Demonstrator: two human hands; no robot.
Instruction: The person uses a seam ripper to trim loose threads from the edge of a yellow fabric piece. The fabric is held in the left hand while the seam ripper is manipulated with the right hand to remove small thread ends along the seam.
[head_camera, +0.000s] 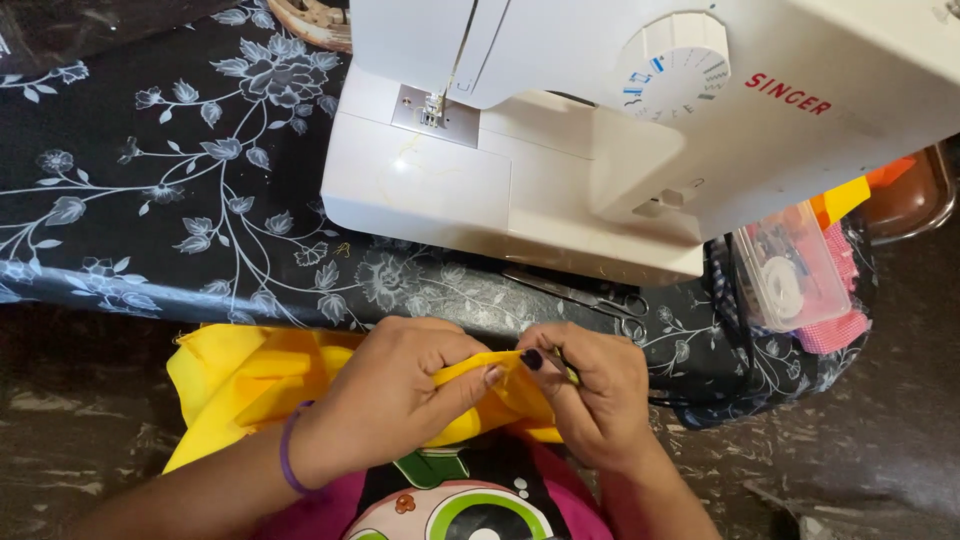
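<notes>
Pinching: left hand (400, 395) and right hand (590, 395) both clamp the yellow fabric (250, 380) fold
Fold axis: left-right between them
Bulk: trails left
Sewing machine (560, 130): ahead

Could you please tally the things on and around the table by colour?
Yellow: 1, the cloth pinched by the left hand and the right hand
White: 1, the sewing machine
Clear: 1, the box
Metal: 1, the scissors
Total: 4
</notes>
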